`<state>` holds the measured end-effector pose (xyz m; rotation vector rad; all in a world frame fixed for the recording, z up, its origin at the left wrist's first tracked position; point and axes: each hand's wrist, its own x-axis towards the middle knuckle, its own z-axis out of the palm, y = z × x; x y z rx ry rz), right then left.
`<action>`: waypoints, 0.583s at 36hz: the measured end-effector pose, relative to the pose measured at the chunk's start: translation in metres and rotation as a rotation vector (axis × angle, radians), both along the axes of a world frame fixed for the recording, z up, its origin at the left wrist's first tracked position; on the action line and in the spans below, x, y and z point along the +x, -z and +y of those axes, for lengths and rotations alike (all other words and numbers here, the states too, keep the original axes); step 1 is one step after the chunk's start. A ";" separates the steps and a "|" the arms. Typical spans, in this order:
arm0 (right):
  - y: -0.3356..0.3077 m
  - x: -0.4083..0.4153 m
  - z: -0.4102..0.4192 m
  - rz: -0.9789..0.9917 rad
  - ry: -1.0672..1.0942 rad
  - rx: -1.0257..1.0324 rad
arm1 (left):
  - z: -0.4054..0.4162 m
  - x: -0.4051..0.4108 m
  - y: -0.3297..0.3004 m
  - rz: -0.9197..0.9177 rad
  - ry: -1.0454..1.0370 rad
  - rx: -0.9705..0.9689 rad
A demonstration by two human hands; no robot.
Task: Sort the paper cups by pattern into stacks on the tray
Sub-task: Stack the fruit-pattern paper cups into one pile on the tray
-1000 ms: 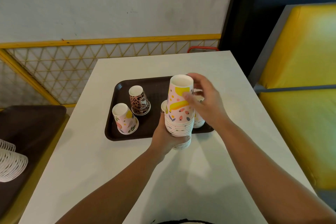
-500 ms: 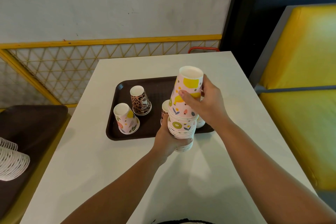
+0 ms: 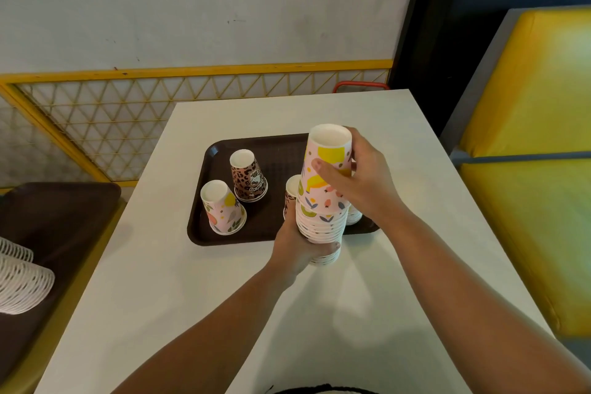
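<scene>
My left hand grips the lower part of an upside-down stack of paper cups, held over the tray's near edge. My right hand grips the top pink fruit-pattern cup of that stack, thumb across its front. On the dark brown tray stand a single upturned pink fruit cup and an upturned leopard-pattern cup. Another leopard cup peeks out behind the stack. A short stack sits behind my right wrist, mostly hidden.
The tray lies on a white table. A second dark tray with a lying stack of white cups sits on the left. A yellow bench runs along the right, a yellow lattice fence behind.
My right hand has pulled the top fruit cup upward and partly off the stack, so more of the cup below shows. The left hand kept its hold on the stack.
</scene>
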<state>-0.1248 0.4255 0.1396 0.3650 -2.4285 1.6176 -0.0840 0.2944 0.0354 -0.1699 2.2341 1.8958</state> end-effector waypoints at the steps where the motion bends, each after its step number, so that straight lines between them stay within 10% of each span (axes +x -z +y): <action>1: -0.001 -0.001 0.000 0.008 0.009 -0.001 | 0.000 0.000 0.000 -0.002 0.001 -0.002; 21: -0.013 -0.006 0.002 0.041 0.052 0.057 | 0.003 -0.003 -0.004 -0.012 0.019 0.038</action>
